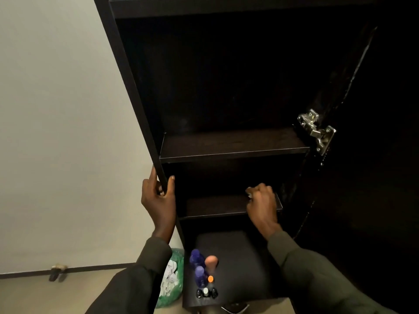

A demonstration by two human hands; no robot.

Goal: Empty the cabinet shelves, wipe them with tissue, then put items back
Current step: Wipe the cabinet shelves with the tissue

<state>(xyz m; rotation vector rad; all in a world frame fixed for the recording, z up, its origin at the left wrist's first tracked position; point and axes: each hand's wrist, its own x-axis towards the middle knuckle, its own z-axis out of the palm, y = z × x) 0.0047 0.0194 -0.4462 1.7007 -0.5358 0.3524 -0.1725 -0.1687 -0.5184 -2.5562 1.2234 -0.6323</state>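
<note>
Dark cabinet shelves [233, 143] bare; bottles [200, 268] on floor

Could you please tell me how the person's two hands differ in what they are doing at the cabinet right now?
The left hand grips the front edge of the cabinet side panel, fingers wrapped around it; the right hand is closed on a small pale wad, probably tissue, at the lower shelf. The left hand is outside the cabinet at its left edge; the right hand reaches inside, near the shelf's right end. Both wear dark sleeves.
</note>
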